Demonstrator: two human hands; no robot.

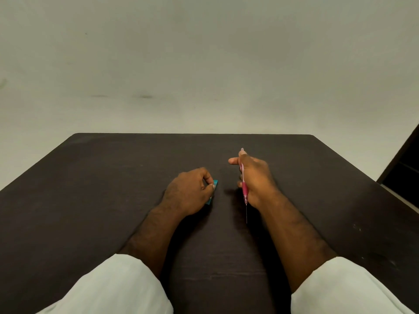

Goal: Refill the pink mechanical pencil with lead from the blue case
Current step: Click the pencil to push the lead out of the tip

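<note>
My right hand (255,179) grips the pink mechanical pencil (244,189) above the dark table (90,189). The pencil's tip points toward me, its cap end away from me. A long thin lead (246,213) sticks out of the tip. My left hand (189,192) rests on the table and is closed around the blue case (215,184). Only the case's far corner and a small part near my palm show. The two hands are a short way apart.
A plain pale wall (204,64) rises behind the table's far edge. A dark piece of furniture (405,164) stands at the right, beyond the table's corner. White sleeves (118,288) cover both forearms near the bottom of the view.
</note>
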